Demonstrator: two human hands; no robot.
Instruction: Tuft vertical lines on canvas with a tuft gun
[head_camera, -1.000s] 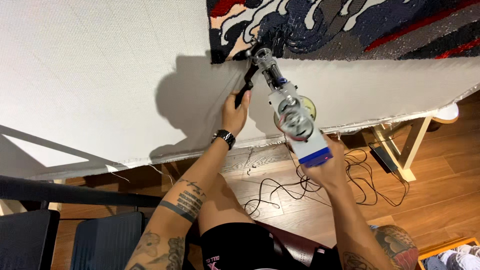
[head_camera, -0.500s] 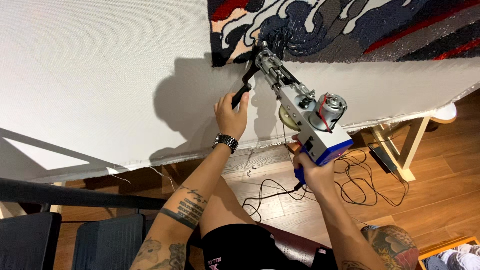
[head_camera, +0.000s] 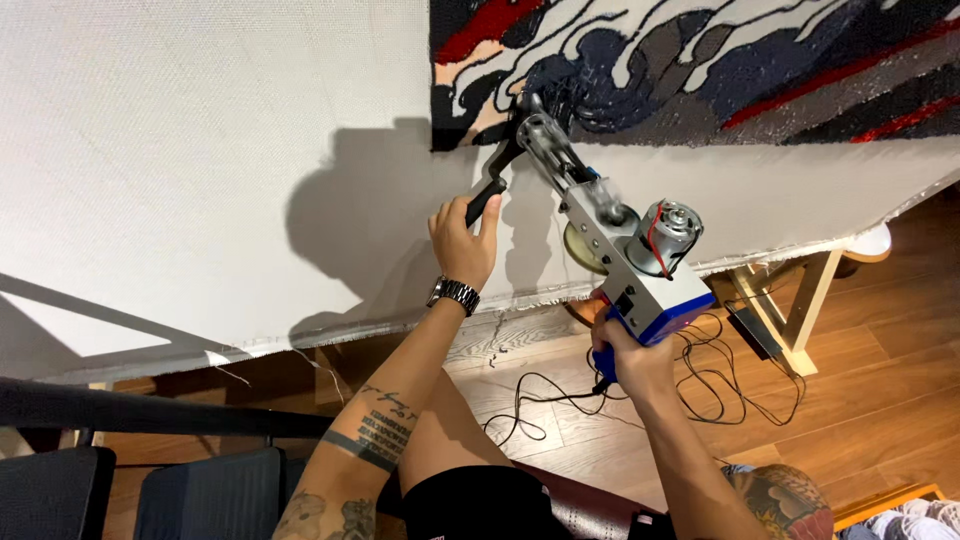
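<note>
A grey-and-blue metal tufting gun with an exposed motor (head_camera: 628, 262) is pressed nose-first into the white stretched backing cloth (head_camera: 200, 150), at the lower edge of the dark blue, red and cream tufted pattern (head_camera: 700, 70). The left hand (head_camera: 463, 240) has its fingers clenched around the black front handle (head_camera: 490, 185), at about 11 o'clock from the motor; the right hand (head_camera: 630, 360) grips the blue rear grip at 6 o'clock. The gun looks rigid, top-heavy and fairly weighty, best held at both handles, clear of moving parts. A black cable (head_camera: 560, 400) trails across the wooden floor (head_camera: 860, 380).
</note>
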